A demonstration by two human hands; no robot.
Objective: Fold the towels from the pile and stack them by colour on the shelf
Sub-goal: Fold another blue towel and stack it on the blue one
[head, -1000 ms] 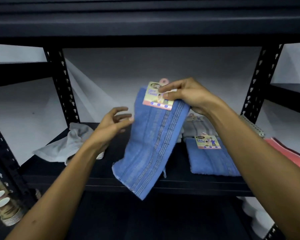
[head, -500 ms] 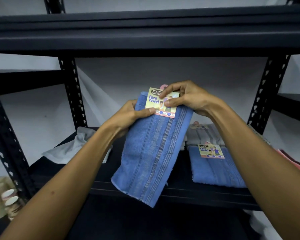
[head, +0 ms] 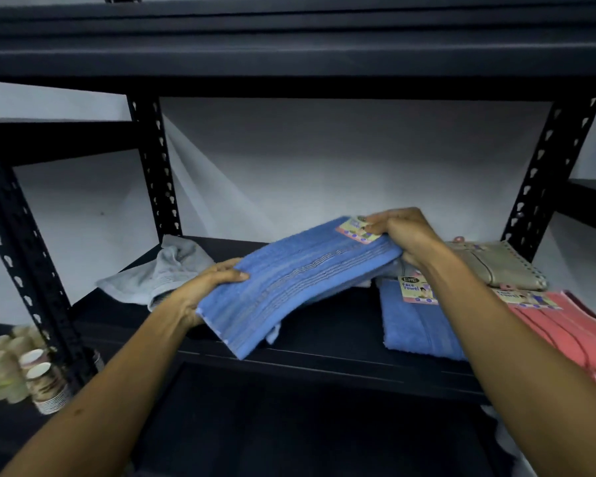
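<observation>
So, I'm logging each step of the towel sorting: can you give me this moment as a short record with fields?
held item: folded blue towel, tilted, above the shelf
left hand: grips the towel's lower end
right hand: grips the upper end at the paper label
blue stack: one folded towel, right of the held one
pink towel: far right
beige towel: behind blue and pink
unfolded: grey towel, left

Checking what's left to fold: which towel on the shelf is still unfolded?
The light grey towel at the shelf's left end: it lies crumpled, while the blue, beige and pink ones at right lie folded flat.
</observation>
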